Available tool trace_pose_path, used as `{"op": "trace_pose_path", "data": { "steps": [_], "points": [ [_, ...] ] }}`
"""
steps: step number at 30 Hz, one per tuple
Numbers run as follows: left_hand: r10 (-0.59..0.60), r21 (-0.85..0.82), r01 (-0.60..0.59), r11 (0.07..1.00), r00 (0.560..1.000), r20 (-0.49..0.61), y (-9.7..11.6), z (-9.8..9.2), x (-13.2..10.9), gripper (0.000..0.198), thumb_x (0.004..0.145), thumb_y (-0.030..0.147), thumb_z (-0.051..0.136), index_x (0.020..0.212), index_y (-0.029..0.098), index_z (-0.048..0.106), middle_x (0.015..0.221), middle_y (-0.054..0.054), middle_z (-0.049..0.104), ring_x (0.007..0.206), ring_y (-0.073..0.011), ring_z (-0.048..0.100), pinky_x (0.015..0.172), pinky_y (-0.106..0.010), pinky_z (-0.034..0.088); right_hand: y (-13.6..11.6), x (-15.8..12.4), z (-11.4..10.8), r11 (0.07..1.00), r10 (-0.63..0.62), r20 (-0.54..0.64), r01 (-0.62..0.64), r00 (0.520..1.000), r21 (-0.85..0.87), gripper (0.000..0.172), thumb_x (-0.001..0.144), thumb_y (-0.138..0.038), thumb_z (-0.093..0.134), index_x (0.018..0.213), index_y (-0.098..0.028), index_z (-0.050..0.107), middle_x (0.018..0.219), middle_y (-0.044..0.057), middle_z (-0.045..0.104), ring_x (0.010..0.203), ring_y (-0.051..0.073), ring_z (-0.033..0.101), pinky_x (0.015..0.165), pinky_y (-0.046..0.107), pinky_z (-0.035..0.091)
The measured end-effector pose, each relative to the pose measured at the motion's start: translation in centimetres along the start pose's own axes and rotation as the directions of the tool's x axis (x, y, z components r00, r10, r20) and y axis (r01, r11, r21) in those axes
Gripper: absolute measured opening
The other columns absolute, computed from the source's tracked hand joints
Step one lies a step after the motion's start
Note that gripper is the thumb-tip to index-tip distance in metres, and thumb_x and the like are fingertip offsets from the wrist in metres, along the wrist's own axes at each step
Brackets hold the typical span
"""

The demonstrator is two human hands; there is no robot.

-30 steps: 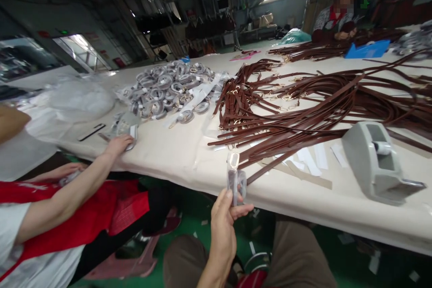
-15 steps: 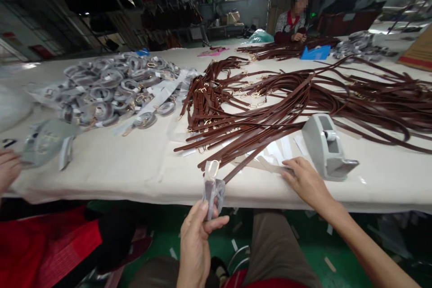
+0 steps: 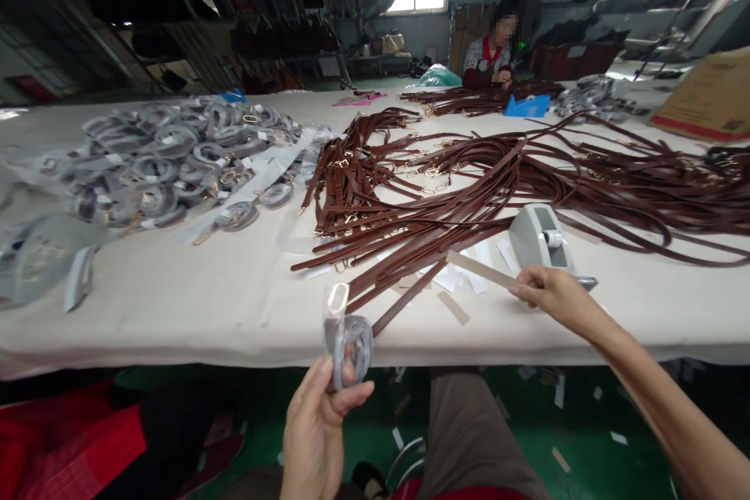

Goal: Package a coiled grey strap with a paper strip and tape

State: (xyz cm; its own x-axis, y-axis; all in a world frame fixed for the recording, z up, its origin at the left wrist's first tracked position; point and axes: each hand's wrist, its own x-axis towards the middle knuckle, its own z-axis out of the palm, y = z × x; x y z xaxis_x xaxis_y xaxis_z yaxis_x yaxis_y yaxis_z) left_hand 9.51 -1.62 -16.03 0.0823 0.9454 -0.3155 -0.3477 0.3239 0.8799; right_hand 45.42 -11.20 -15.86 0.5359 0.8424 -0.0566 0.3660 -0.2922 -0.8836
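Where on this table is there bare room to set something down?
Bare cloth lies along the near table edge, between the wrapped grey coils and the brown straps. Crowded: strap pile, paper strips and tape dispenser by the right hand.

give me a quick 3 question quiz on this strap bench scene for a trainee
1. True or false: the left hand holds a wrapped strap bundle with a metal ring at its top.
2. What does the right hand pinch? A) a paper strip B) scissors C) a brown strap
3. Fill in: the grey tape dispenser stands just beyond the ____ hand.

Key: 1 true. 2 A, the paper strip. 3 right.
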Motion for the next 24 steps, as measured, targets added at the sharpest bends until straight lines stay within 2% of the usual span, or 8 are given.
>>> {"op": "trace_pose_path", "data": {
  "steps": [2, 5, 8, 13, 16, 20, 22, 24],
  "points": [
    [-0.020, -0.024, 0.019, 1.000, 0.999, -0.031, 0.1, -0.1, 0.3, 0.047, 0.049, 0.040, 0.092, 0.082, 0.011, 0.073, 0.068, -0.002, 0.072, 0.051, -0.0182, 0.069, 0.055, -0.024, 0.063, -0.8, -0.4, -0.7, 0.990, 0.029, -0.020, -0.026, 0.999, 0.138, 0.044, 0.064, -0.058, 0.076, 0.062, -0.020, 0.054, 0.054, 0.000, 0.057, 0.051, 0.014, 0.050, 0.051, 0.027, 0.036],
    [-0.045, -0.050, 0.043, 0.998, 0.998, -0.039, 0.0, -0.2, 0.5, 0.052, 0.041, 0.040, 0.094, 0.079, 0.010, 0.073, 0.068, -0.004, 0.073, 0.051, -0.0205, 0.070, 0.053, -0.025, 0.063, -2.3, -0.8, -0.1, 0.939, 0.039, 0.003, -0.038, 0.999, 0.340, 0.054, 0.058, -0.066, 0.081, 0.063, -0.019, 0.055, 0.056, 0.001, 0.058, 0.049, 0.012, 0.048, 0.048, 0.025, 0.035],
    [-0.050, -0.058, 0.049, 0.997, 0.999, -0.007, -0.2, -0.6, 0.4, 0.054, 0.043, 0.040, 0.095, 0.084, 0.010, 0.075, 0.070, -0.005, 0.074, 0.055, -0.0205, 0.071, 0.057, -0.027, 0.065, -3.5, -0.5, 2.0, 0.869, 0.031, 0.042, -0.047, 0.999, 0.492, 0.058, 0.056, -0.068, 0.083, 0.060, -0.019, 0.052, 0.052, 0.000, 0.053, 0.043, 0.009, 0.043, 0.044, 0.024, 0.031],
    [-0.034, -0.075, 0.031, 0.997, 0.999, -0.029, 0.2, -1.8, -0.3, 0.058, 0.045, 0.040, 0.095, 0.091, 0.011, 0.075, 0.077, -0.004, 0.075, 0.056, -0.0184, 0.069, 0.055, -0.027, 0.065, -4.0, 0.5, 6.4, 0.762, 0.013, 0.061, -0.049, 0.998, 0.645, 0.067, 0.058, -0.077, 0.075, 0.061, -0.024, 0.034, 0.048, -0.009, 0.033, 0.040, 0.007, 0.030, 0.040, 0.022, 0.024],
    [-0.005, -0.071, 0.000, 0.997, 0.998, -0.066, 0.6, -2.8, -0.7, 0.052, 0.047, 0.036, 0.093, 0.089, 0.011, 0.075, 0.078, -0.003, 0.075, 0.059, -0.0170, 0.069, 0.055, -0.026, 0.066, -3.7, 1.1, 8.3, 0.772, 0.010, 0.028, -0.025, 1.000, 0.635, 0.062, 0.061, -0.076, 0.073, 0.063, -0.023, 0.040, 0.048, -0.006, 0.041, 0.041, 0.009, 0.037, 0.040, 0.023, 0.029],
    [0.005, -0.069, -0.009, 0.998, 0.999, -0.054, 0.9, -3.4, -0.8, 0.047, 0.052, 0.033, 0.090, 0.090, 0.010, 0.075, 0.076, -0.003, 0.074, 0.059, -0.0163, 0.068, 0.054, -0.026, 0.066, -3.7, 2.0, 9.0, 0.878, -0.011, -0.044, 0.031, 0.999, 0.478, 0.056, 0.067, -0.073, 0.068, 0.079, -0.018, 0.060, 0.056, 0.004, 0.061, 0.048, 0.018, 0.056, 0.045, 0.028, 0.042],
    [0.015, -0.086, -0.019, 0.996, 0.998, -0.057, 0.9, -3.2, -1.0, 0.048, 0.053, 0.033, 0.090, 0.090, 0.009, 0.073, 0.077, -0.004, 0.075, 0.058, -0.0167, 0.068, 0.053, -0.027, 0.066, -3.9, 2.5, 8.3, 0.927, -0.056, -0.119, 0.096, 0.991, 0.362, 0.056, 0.070, -0.072, 0.065, 0.085, -0.018, 0.065, 0.066, 0.007, 0.068, 0.063, 0.025, 0.065, 0.056, 0.034, 0.051],
    [0.032, -0.112, -0.038, 0.993, 0.998, -0.056, 1.0, -2.8, -1.4, 0.047, 0.054, 0.035, 0.090, 0.089, 0.010, 0.071, 0.073, -0.003, 0.074, 0.056, -0.0166, 0.068, 0.052, -0.026, 0.065, -4.4, 2.9, 7.1, 0.956, -0.122, -0.239, 0.179, 0.963, 0.232, 0.053, 0.068, -0.070, 0.067, 0.085, -0.019, 0.067, 0.091, 0.012, 0.073, 0.096, 0.034, 0.066, 0.082, 0.045, 0.053]
  ]
}}
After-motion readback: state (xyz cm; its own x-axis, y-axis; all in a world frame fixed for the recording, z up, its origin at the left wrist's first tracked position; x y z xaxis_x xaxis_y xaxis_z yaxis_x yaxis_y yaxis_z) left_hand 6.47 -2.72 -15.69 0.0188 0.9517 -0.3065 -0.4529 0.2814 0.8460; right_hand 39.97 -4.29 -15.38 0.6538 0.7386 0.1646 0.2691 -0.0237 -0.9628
